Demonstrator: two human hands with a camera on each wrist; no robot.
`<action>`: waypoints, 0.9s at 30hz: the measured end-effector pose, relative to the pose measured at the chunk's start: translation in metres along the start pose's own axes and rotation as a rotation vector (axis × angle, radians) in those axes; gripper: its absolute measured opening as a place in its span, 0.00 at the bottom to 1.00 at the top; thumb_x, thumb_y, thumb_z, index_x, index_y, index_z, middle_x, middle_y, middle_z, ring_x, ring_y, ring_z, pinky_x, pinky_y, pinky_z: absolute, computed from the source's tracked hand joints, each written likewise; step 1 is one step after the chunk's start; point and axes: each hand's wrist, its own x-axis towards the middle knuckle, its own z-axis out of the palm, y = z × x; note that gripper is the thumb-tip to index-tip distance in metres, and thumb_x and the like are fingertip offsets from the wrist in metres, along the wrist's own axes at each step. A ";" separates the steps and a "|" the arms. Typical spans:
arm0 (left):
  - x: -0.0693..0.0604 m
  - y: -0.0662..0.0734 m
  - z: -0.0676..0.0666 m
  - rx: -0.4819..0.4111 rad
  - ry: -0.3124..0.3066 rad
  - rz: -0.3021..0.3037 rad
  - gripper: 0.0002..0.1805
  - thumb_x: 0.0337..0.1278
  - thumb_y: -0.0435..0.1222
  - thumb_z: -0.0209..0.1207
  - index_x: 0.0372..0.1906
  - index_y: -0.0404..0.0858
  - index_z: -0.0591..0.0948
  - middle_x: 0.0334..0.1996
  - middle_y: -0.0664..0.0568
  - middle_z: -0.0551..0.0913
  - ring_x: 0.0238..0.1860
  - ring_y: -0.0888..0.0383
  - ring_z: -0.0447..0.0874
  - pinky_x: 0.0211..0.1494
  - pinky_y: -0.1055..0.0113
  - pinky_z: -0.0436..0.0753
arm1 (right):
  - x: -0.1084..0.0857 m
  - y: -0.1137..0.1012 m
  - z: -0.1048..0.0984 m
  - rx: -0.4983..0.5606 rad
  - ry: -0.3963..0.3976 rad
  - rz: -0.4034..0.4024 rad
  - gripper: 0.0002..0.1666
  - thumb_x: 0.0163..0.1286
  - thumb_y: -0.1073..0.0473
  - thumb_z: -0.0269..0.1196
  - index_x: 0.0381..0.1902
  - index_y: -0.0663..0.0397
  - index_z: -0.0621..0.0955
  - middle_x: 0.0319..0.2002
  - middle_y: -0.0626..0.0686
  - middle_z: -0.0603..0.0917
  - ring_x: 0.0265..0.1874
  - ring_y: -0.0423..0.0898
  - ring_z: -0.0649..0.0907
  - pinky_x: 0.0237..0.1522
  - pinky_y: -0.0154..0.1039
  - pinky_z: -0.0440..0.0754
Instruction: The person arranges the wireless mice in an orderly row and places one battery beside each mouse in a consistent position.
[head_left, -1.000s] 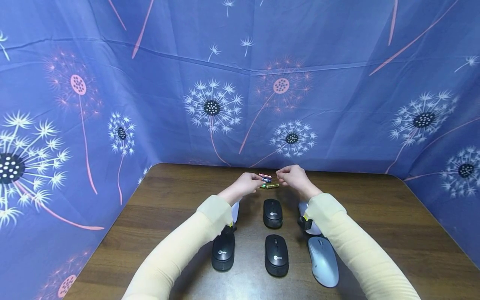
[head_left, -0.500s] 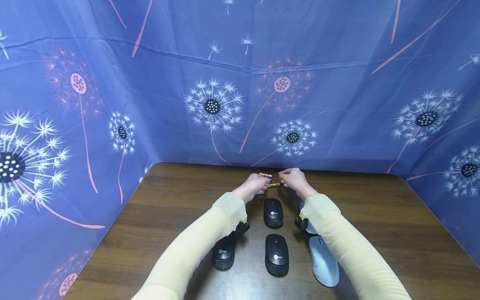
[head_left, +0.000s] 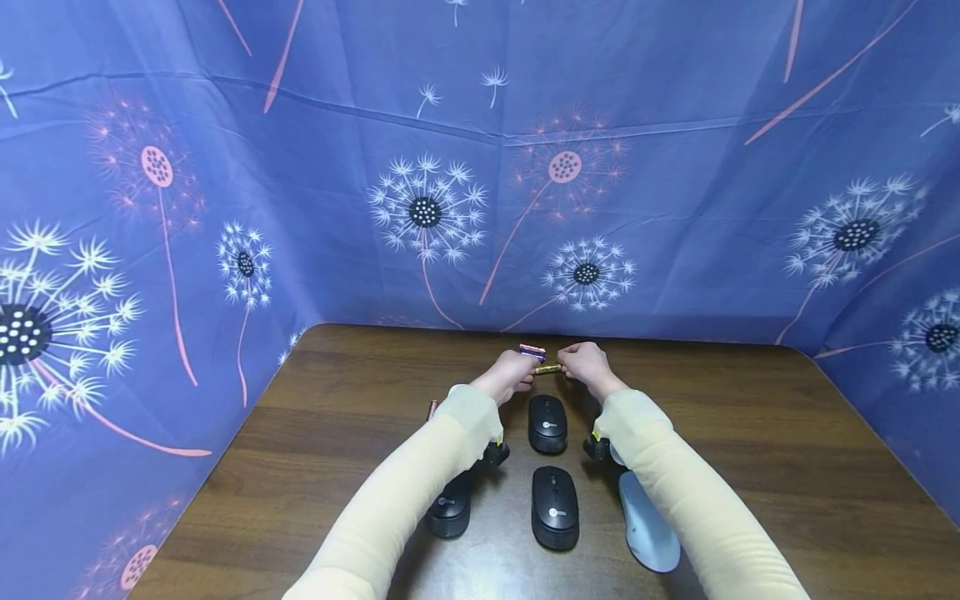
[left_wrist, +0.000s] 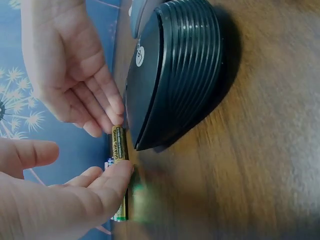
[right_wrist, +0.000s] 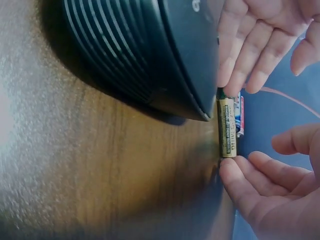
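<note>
- Head view: the gold battery (head_left: 548,369) lies just beyond the far black mouse (head_left: 548,425), its long axis running roughly left to right, across the mouse's own length.
- That crosswise lie looks like the relation that counts: each end of the gold battery faces one hand, so it sits between the two, beyond the mouse.
- The left hand (head_left: 512,371) is beyond the mouse and to its left; the right hand (head_left: 588,364) is beyond it and to its right.
- Right wrist view: the right fingertips (right_wrist: 229,165) meet, or all but meet, the gold battery's right end; the left fingertips are by its left end. Firm contact cannot be told, and neither hand is plainly nearer.
- Both hands are loosely spread, thumbs well away from nearly straight fingers; neither has hold of the gold battery.
- Left wrist view: a green end (left_wrist: 120,216), seemingly of another battery, shows past the left fingers; the rest is hidden.
- Farther beyond the mouse, past the gold battery, lie a red battery (head_left: 532,348) and a blue battery (right_wrist: 238,111), close together.
</note>
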 end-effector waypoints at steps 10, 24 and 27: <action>-0.058 0.033 0.006 0.018 0.043 0.039 0.10 0.55 0.34 0.51 0.40 0.34 0.75 0.33 0.48 0.75 0.35 0.52 0.76 0.37 0.61 0.82 | 0.002 0.005 0.001 -0.011 0.029 0.029 0.20 0.62 0.60 0.54 0.45 0.70 0.81 0.26 0.56 0.85 0.21 0.38 0.81 0.24 0.26 0.78; -0.161 0.094 -0.002 -0.010 0.029 -0.004 0.18 0.57 0.29 0.47 0.51 0.25 0.73 0.51 0.35 0.76 0.53 0.43 0.76 0.58 0.54 0.77 | 0.004 0.008 0.004 0.070 0.017 0.059 0.19 0.65 0.62 0.56 0.47 0.74 0.79 0.30 0.59 0.85 0.21 0.37 0.81 0.33 0.34 0.84; -0.167 0.095 0.000 0.013 0.044 0.000 0.18 0.58 0.29 0.46 0.52 0.25 0.73 0.52 0.35 0.76 0.54 0.42 0.76 0.59 0.54 0.76 | 0.003 0.008 0.004 0.090 0.010 0.063 0.19 0.65 0.63 0.56 0.47 0.75 0.78 0.29 0.58 0.85 0.20 0.36 0.80 0.31 0.33 0.84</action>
